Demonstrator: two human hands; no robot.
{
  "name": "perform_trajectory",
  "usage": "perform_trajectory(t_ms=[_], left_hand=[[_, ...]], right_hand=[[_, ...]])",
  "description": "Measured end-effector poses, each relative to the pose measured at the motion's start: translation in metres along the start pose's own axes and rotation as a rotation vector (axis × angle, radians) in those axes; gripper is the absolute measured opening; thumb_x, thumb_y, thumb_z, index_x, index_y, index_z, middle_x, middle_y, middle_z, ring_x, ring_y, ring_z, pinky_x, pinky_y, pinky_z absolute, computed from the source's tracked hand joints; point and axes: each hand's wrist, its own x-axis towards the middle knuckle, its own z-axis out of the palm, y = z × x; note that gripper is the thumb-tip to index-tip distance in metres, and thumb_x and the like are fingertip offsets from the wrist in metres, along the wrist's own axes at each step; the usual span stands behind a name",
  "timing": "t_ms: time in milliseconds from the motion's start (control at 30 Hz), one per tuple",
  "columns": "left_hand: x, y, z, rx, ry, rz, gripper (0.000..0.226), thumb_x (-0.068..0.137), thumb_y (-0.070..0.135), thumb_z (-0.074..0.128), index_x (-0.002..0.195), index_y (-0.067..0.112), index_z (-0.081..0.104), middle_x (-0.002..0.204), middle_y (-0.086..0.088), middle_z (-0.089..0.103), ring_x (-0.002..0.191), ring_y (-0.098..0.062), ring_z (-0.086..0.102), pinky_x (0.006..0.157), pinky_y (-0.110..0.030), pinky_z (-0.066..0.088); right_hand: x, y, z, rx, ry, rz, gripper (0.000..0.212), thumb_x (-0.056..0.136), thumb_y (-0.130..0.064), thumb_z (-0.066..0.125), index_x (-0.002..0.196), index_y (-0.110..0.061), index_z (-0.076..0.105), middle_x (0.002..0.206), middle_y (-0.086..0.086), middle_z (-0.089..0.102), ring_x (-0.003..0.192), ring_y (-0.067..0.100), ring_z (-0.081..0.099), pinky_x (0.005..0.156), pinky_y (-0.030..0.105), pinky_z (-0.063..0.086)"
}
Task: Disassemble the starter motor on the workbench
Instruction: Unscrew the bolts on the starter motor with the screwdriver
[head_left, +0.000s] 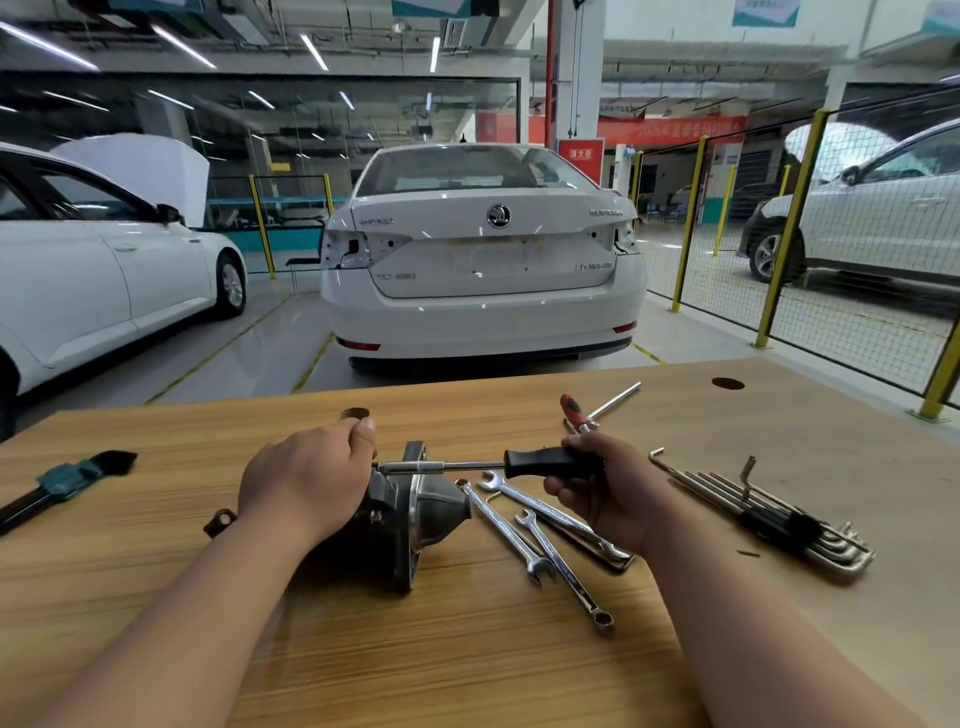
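A set of hex keys (769, 522) lies on the desk (467, 665) just right of the right hand (597, 491). Three spanners (563, 570) fan out beside its palm, and a red-handled screwdriver (572, 406) lies just behind it. A black brush (67, 478) lies well left of the left hand (306, 478). A white car (483, 260) stands beyond both.

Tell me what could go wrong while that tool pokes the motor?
The driver tip sits right beside the left hand holding the motor; if it slips, it might jab that hand. The motor lies on its side, so it could roll when the right hand pushes, maybe knocking the wrenches beside it.
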Motion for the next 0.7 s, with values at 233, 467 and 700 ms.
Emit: perform_trajectory(t_ms=[233, 467, 700], left_hand=[[0.0, 0.001, -0.003, -0.019, -0.04, 0.042, 0.055, 0.096, 0.052, 0.01, 0.088, 0.032, 0.061, 0.078, 0.012, 0.056, 0.078, -0.016, 0.051, 0.064, -0.032, 0.029], [-0.006, 0.003, -0.013, 0.055, -0.139, 0.207, 0.064, 0.07, 0.085, 0.007, 0.096, 0.047, 0.052, 0.085, 0.028, 0.048, 0.081, -0.007, 0.05, 0.057, -0.026, 0.026], [-0.009, 0.006, -0.018, 0.141, -0.21, 0.237, 0.052, 0.073, 0.083, 0.032, 0.105, 0.045, 0.05, 0.099, 0.023, 0.048, 0.087, -0.008, 0.047, 0.063, -0.03, 0.033]], right_hand=[[0.006, -0.023, 0.012, -0.193, 0.113, 0.089, 0.036, 0.099, -0.034, 0.052, 0.103, 0.002, 0.054, 0.071, 0.021, 0.071, 0.048, 0.021, 0.065, 0.038, 0.025, 0.051], [0.007, -0.023, 0.002, -0.873, 0.289, -0.031, 0.047, 0.102, -0.048, 0.037, 0.092, -0.007, 0.058, 0.046, 0.0, 0.06, 0.036, 0.014, 0.049, 0.04, 0.021, 0.038], [0.003, -0.032, 0.007, -0.925, 0.262, -0.196, 0.015, 0.099, -0.017, 0.051, 0.093, -0.015, 0.064, 0.076, 0.012, 0.055, 0.051, 0.018, 0.051, 0.042, 0.025, 0.045]])
